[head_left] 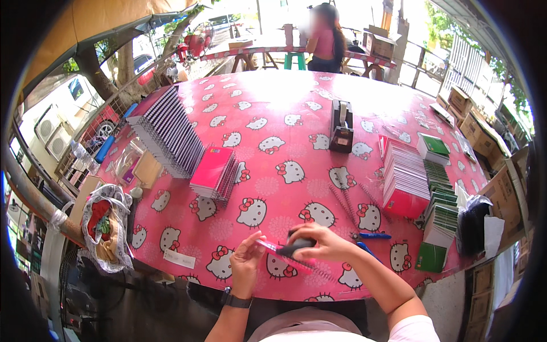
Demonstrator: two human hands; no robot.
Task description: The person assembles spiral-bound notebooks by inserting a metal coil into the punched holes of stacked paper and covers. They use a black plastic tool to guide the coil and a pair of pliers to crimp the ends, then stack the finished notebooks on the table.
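Observation:
Near the table's front edge, my left hand [246, 257] pinches the end of a thin pink notebook [268, 245] seen edge-on. My right hand [323, 242] is closed around a rounded black object [297, 245] held against the notebook; its exact kind is unclear. A dark spiral binding coil [319, 272] trails from the notebook toward the lower right. Just right of my right hand lie blue-handled pliers [373, 235] and another blue-handled tool [367, 248], partly behind my forearm. Loose spiral coils [345, 205] rest farther back.
Spiral-bound notebooks form a tall stack [171, 134] and a shorter red pile [212, 171] at left. Unbound red books [401, 179] and green notebooks [439, 228] stand at right. A tape dispenser [342, 128] sits farther back; a bag [107, 228] hangs left. Another person [326, 43] is beyond the table.

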